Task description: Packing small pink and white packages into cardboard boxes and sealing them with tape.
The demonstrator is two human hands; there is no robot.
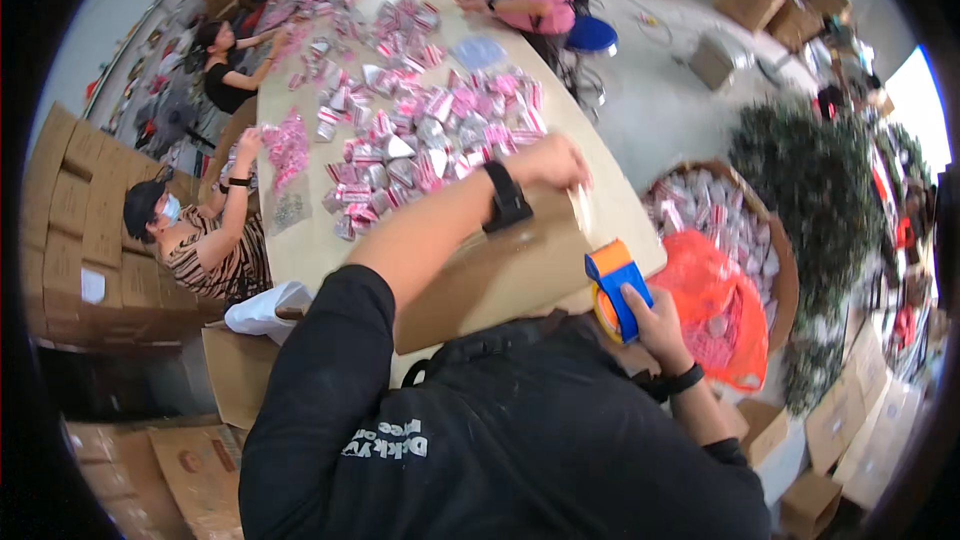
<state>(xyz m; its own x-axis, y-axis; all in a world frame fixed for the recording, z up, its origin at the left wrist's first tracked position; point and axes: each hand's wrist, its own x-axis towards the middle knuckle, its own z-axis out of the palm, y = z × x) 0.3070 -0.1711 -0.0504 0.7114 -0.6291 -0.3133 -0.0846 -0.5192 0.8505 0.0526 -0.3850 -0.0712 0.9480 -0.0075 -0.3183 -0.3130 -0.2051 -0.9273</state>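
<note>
A flat brown cardboard piece, perhaps a carton's side, lies in front of me at the table's near end. My left hand reaches across to its far right corner with the fingers closed. From those fingers a pale, shiny strip of tape runs along the cardboard's right edge toward the dispenser. In my right hand is a blue and orange tape dispenser with a yellowish roll, held beside the cardboard's right end. The left fingertips are partly hidden.
Heaps of pink and silver packets cover the long table. On the right stand a big carton of packets and a red plastic bag. People work along both table sides. Stacked cartons line the left.
</note>
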